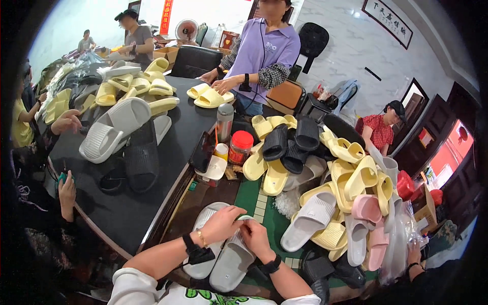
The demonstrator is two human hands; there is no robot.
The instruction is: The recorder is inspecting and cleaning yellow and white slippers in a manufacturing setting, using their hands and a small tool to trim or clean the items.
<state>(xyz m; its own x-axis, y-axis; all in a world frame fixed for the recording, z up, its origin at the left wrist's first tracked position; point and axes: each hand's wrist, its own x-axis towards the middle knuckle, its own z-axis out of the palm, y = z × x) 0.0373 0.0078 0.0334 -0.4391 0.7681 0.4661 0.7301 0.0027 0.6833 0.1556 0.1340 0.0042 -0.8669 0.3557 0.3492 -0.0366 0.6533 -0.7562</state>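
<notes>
A pair of grey slippers lies side by side on the table right in front of me: the left slipper (pixel 204 262) and the right slipper (pixel 230 264). My left hand (pixel 223 223) reaches across above the left slipper, its fingers pinched together. My right hand (pixel 256 238) is bent over the toe end of the right slipper, with its fingertips close to the left hand's. Both hands meet at a small pale edge there. Whether it belongs to the slipper or is a separate piece is hard to make out. The slippers' straps are partly hidden under my hands.
Yellow, grey, black and pink slippers heap up in a pile (pixel 330 203) on my right. A red-lidded jar (pixel 240 147), a steel flask (pixel 224 122) and a white container (pixel 211 170) stand ahead. Left, more slippers lie on a black table (pixel 101 213). Co-workers' hands are at left and ahead.
</notes>
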